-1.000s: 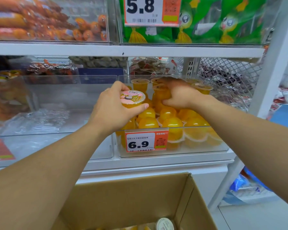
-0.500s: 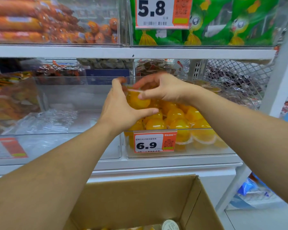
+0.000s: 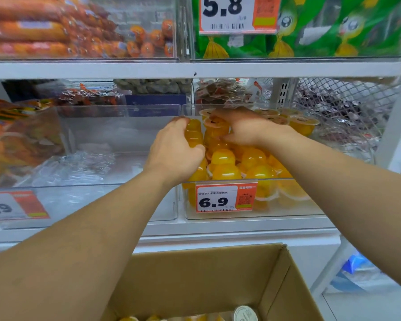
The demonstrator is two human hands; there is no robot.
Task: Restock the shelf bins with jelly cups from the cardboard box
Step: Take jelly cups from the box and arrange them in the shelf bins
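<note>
Yellow jelly cup (image 3: 194,133) lies tipped sideways in the left hand (image 3: 175,154), curled round it; the right hand (image 3: 243,128) pinches an upright cup (image 3: 215,128) just beside, over the bin (image 3: 287,212).

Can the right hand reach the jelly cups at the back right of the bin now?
Probably yes. The right hand is already inside the open-topped bin, on a jelly cup; the back right cups lie uncovered just beside it, with nothing between.
</note>
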